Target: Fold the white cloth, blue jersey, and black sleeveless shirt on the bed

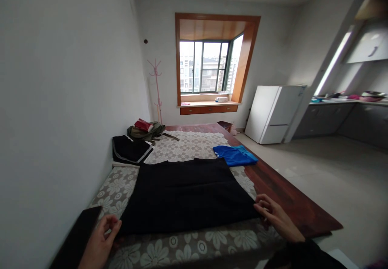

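A black garment (188, 196) lies spread flat on a table with a floral cloth (157, 253). Its kind is hard to make out; the near edge runs straight between my hands. My left hand (104, 232) pinches the near left corner between thumb and fingers. At the near right corner, my right hand (271, 212) grips the fabric with its fingertips. Beyond the garment's far right side rests a folded blue garment (235, 156).
Against the left wall lie a folded black cloth with grey trim (130, 150) and an olive bag (154, 131) with a red item (143, 124) on top. The table's wooden edge (291, 192) runs along the right. Farther off stand a white fridge (273, 111) and a pink coat rack (157, 87).
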{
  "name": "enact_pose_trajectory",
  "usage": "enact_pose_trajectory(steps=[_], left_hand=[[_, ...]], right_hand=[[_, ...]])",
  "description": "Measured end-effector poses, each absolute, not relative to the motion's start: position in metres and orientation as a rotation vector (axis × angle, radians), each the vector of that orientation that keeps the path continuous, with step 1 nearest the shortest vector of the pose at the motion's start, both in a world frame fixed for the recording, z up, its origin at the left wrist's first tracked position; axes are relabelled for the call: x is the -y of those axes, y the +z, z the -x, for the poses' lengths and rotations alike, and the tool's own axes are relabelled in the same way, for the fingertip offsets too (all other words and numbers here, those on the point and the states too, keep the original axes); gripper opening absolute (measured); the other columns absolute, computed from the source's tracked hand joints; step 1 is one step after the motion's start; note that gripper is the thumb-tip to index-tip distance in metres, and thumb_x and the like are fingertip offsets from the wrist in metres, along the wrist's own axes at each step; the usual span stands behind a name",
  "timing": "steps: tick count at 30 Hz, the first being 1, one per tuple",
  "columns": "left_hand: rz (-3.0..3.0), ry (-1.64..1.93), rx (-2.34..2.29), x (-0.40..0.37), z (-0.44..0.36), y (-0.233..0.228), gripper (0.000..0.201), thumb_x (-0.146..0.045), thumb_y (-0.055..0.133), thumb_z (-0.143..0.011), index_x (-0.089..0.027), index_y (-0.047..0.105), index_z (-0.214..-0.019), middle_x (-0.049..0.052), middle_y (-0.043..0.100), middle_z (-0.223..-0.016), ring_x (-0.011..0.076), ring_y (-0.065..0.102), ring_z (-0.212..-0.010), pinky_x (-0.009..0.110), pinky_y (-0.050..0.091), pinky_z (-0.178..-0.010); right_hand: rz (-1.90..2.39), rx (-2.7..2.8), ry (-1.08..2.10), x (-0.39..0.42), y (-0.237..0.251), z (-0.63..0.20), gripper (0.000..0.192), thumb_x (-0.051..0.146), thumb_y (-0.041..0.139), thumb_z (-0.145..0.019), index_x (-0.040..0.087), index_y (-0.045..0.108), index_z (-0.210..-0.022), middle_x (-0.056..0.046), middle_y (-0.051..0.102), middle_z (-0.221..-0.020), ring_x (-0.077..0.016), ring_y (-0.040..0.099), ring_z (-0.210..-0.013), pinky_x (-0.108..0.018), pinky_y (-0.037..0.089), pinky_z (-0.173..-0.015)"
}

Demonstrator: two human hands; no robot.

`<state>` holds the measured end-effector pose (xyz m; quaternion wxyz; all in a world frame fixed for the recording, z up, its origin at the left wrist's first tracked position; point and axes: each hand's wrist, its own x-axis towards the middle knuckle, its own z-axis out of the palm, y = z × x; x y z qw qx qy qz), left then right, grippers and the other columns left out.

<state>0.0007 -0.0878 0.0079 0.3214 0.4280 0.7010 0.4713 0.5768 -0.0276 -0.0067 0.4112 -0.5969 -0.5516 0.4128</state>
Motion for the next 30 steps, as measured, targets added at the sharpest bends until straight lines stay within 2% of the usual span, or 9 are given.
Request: enact_pose_trajectory(steps=[3, 5, 7, 9, 11, 15, 19, 24, 30], left_hand=[[-1.170, 1.195, -1.815, 0.098, 0.006, 0.001, 0.052, -0.073, 0.070, -0.056, -0.029, 0.060, -0.083, 0.003, 0.070, -0.086, 0.0294, 0.072, -0.083, 0.035, 0.062, -0.056], [-1.285, 1.164, -1.774, 0.103, 0.012, -0.002, 0.043, -0.063, 0.073, -0.058, -0.030, 0.066, -0.086, 0.004, 0.074, -0.096, 0.0306, 0.072, -0.096, 0.036, 0.064, -0.074], [-1.401, 1.140, -1.741, 0.105, 0.015, -0.004, 0.035, -0.051, 0.072, -0.062, -0.030, 0.070, -0.090, 0.004, 0.075, -0.103, 0.0297, 0.070, -0.105, 0.036, 0.061, -0.088], [-1.505, 1.127, -1.764, 0.105, 0.016, -0.005, 0.030, -0.043, 0.068, -0.066, -0.030, 0.073, -0.093, 0.002, 0.074, -0.106, 0.0279, 0.069, -0.107, 0.036, 0.059, -0.094], [-1.633, 1.115, -1.822, 0.103, 0.015, -0.004, 0.027, -0.037, 0.063, -0.070, -0.031, 0.074, -0.094, 0.001, 0.074, -0.106, 0.0258, 0.069, -0.105, 0.036, 0.058, -0.095], [-1.850, 1.101, -1.915, 0.095, 0.016, 0.000, 0.019, -0.033, 0.062, -0.071, -0.030, 0.075, -0.084, 0.001, 0.072, -0.098, 0.0236, 0.071, -0.096, 0.034, 0.059, -0.086], [-1.871, 1.234, -1.872, 0.101, 0.026, -0.001, 0.021, -0.046, 0.066, -0.074, -0.029, 0.075, -0.082, 0.002, 0.073, -0.105, 0.0248, 0.070, -0.103, 0.036, 0.056, -0.096], [-1.697, 1.366, -1.659, 0.132, 0.026, 0.013, 0.029, -0.056, 0.063, -0.082, -0.028, 0.069, -0.086, 0.004, 0.076, -0.110, 0.0265, 0.067, -0.116, 0.039, 0.053, -0.103], [-1.620, 1.380, -1.788, 0.095, 0.006, 0.070, 0.043, -0.063, 0.059, -0.081, -0.023, 0.063, -0.096, 0.004, 0.075, -0.092, 0.0241, 0.072, -0.088, 0.035, 0.059, -0.084]], right_hand=[[1.524, 1.495, 1.052, 0.042, -0.009, -0.579, 0.047, 0.057, 0.067, -0.074, 0.028, 0.057, -0.111, 0.001, 0.063, -0.084, -0.0178, 0.063, -0.063, -0.029, 0.054, -0.051], [1.505, 1.623, 0.972, 0.048, -0.011, -0.581, 0.049, 0.044, 0.068, -0.072, 0.029, 0.060, -0.119, -0.005, 0.068, -0.107, -0.0238, 0.069, -0.087, -0.034, 0.059, -0.073], [1.496, 1.727, 0.854, 0.052, -0.013, -0.581, 0.046, 0.033, 0.063, -0.072, 0.028, 0.065, -0.118, -0.007, 0.067, -0.118, -0.0277, 0.065, -0.109, -0.038, 0.053, -0.095], [1.500, 1.782, 0.749, 0.052, -0.014, -0.580, 0.041, 0.028, 0.058, -0.073, 0.026, 0.070, -0.112, -0.008, 0.069, -0.117, -0.0284, 0.061, -0.117, -0.040, 0.047, -0.104], [1.498, 1.806, 0.684, 0.049, -0.016, -0.578, 0.036, 0.030, 0.057, -0.076, 0.025, 0.072, -0.109, -0.008, 0.069, -0.114, -0.0281, 0.063, -0.114, -0.039, 0.050, -0.099], [1.452, 1.829, 0.610, 0.041, -0.017, -0.580, 0.032, 0.044, 0.057, -0.086, 0.023, 0.074, -0.104, -0.010, 0.069, -0.107, -0.0253, 0.068, -0.095, -0.032, 0.056, -0.073], [1.389, 1.803, 0.488, 0.041, -0.012, -0.590, 0.040, 0.057, 0.059, -0.087, 0.023, 0.077, -0.094, -0.011, 0.067, -0.104, -0.0259, 0.068, -0.099, -0.034, 0.056, -0.085], [1.298, 1.678, 0.503, 0.062, 0.014, -0.598, 0.031, 0.054, 0.064, -0.086, 0.024, 0.075, -0.088, -0.012, 0.064, -0.129, -0.0312, 0.058, -0.124, -0.039, 0.050, -0.102], [1.306, 1.616, 0.593, 0.016, 0.054, -0.581, 0.035, 0.053, 0.062, -0.087, 0.020, 0.070, -0.098, -0.008, 0.074, -0.097, -0.0272, 0.067, -0.095, -0.037, 0.055, -0.087]])
